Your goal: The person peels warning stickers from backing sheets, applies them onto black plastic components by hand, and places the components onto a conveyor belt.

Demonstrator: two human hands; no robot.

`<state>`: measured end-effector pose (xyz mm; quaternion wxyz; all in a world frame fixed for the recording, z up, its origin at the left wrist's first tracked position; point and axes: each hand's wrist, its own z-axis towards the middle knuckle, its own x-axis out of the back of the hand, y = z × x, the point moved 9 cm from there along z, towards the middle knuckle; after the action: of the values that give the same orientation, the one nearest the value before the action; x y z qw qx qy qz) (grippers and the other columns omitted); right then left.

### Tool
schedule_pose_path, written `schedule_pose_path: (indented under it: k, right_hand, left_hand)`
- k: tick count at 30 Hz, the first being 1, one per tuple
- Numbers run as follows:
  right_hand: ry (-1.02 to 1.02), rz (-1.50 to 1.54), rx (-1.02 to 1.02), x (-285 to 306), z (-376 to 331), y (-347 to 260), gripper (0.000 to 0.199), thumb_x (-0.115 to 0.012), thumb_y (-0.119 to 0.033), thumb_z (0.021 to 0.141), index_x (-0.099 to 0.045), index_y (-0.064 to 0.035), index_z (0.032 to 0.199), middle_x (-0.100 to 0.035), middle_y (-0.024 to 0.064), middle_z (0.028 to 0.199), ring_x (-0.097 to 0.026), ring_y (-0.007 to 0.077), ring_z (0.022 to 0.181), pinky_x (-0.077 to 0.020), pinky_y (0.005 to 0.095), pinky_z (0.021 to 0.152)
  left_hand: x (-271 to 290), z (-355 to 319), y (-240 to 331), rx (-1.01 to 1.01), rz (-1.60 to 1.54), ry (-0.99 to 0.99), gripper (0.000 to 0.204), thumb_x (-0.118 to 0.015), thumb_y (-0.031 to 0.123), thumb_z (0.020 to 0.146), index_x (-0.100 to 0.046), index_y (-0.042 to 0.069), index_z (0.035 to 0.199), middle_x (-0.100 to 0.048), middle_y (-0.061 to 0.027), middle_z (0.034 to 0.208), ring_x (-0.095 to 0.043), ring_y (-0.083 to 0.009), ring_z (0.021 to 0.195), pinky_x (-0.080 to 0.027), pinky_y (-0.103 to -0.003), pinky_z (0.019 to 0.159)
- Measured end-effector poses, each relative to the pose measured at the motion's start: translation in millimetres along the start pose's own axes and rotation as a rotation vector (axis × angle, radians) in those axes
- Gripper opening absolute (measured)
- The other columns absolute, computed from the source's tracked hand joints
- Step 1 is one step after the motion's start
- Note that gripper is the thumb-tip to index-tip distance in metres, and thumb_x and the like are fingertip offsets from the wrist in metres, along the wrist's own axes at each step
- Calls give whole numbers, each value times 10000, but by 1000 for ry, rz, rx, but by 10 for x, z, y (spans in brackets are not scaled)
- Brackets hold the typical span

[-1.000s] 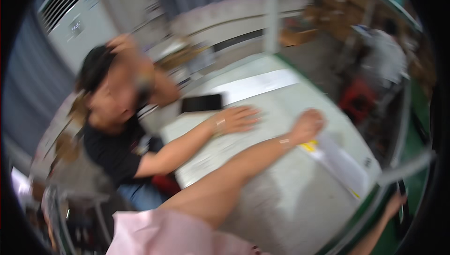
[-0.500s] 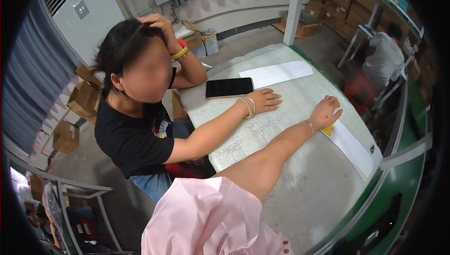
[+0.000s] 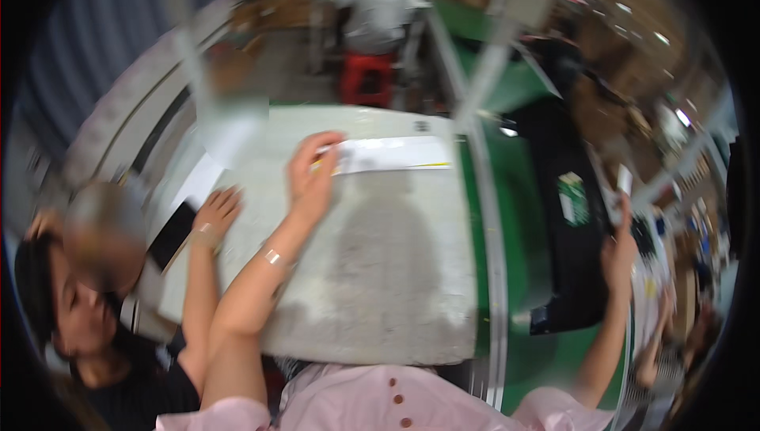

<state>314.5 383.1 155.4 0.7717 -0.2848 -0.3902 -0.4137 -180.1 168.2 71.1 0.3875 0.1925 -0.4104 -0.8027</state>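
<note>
Pale table | left hand: fingers curled at end of white strip, grip unclear | right hand: beside black thing, blurred, cannot tell | handle strip flat, lightly

We see a pink shirt with brown buttons, an off-white counter, a white strip edged yellow, a black phone, a red stool, a green side counter and grey-blue curtains.

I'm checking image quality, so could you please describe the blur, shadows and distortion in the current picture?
Head view: blur softens the left hand, right hand and red stool; head view: a broad shadow darkens the white tabletop; head view: fisheye distortion bows its edges.
</note>
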Motion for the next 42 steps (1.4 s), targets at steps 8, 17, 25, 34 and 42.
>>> schedule_pose_path:
  k: [8, 17, 25, 34, 42]
  right_hand:
    - [261, 106, 800, 773, -404, -2114, 560, -568, 125, 708, -482, -28, 1240, -622, 193, 950, -641, 345, 803, -533, 394, 648]
    - [364, 461, 1196, 103, -434, -2779, 340, -635, 8, 781, -523, -51, 1096, -614, 222, 1011, -622, 355, 820, -536, 397, 645]
    - [338, 513, 1083, -291, -456, -2562, 465, -599, 99, 706, -526, -25, 1148, -609, 212, 994, -619, 356, 827, -526, 429, 680]
    - [48, 611, 837, -297, -300, -2585, 635, -630, 66, 627, -502, -32, 1241, -571, 199, 1125, -589, 372, 978, -483, 422, 854]
    - [-802, 1733, 9, -382, -238, -3167, 348, -574, -176, 832, -581, 19, 1120, -453, 184, 1367, -513, 197, 1158, -454, 300, 927]
  left_hand:
    - [-769, -941, 2281, -939, 392, -348, 378, -649, 131, 750, -616, 92, 1125, -593, -98, 1236, -552, -298, 1155, -339, -451, 1055]
    - [-162, -919, 1733, -257, 944, -449, 620, -675, 364, 799, -507, 4, 1275, -480, -168, 1354, -437, -334, 1272, -345, -458, 1033]
    - [1398, -861, 1074, 252, 1198, 66, 425, -534, 212, 897, -520, -11, 1258, -477, -188, 1358, -365, -379, 1320, -282, -437, 1085]
    - [394, -383, 1131, -47, 597, -311, 384, -495, 194, 939, -512, 3, 1272, -453, -197, 1366, -410, -390, 1281, -323, -438, 1059]
    - [542, -354, 1174, 87, 266, -167, 384, -549, 259, 924, -522, 28, 1230, -389, -198, 1420, -451, -301, 1253, -386, -394, 1010]
